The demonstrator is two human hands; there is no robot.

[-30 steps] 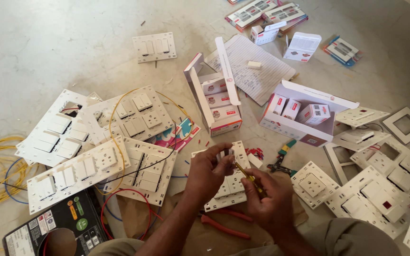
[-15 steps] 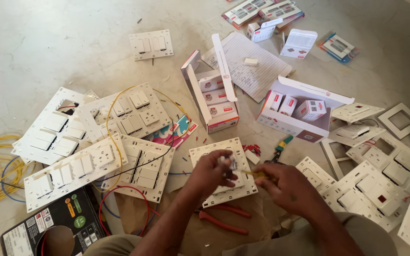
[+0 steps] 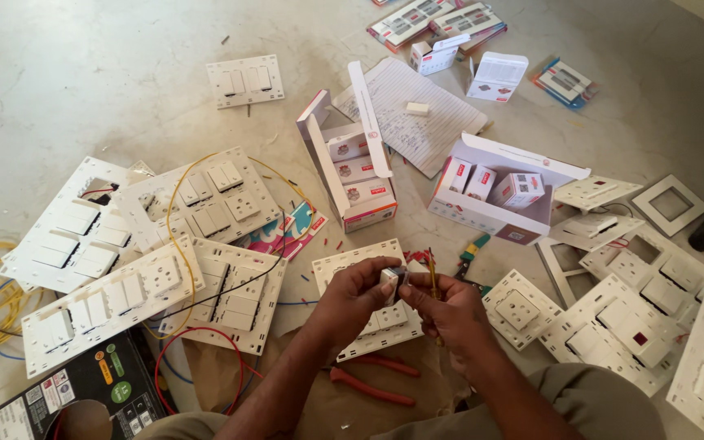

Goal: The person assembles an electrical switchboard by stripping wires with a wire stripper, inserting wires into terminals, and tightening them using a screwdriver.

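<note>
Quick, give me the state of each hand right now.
Left hand: closed, pinching a small white switch module.
Right hand: closed, holding a thin yellow-handled tool at the module.

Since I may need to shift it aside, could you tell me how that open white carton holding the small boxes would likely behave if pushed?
The open white carton looks like thin card, so probably light and easily dented. Its flap stands raised, so it may catch or flex. The small boxes inside sit loose and could shift or topple.

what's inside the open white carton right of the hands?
The open white carton holds three small white-and-red boxes standing side by side at its back. The front wall covers their lower parts and the carton floor.
</note>
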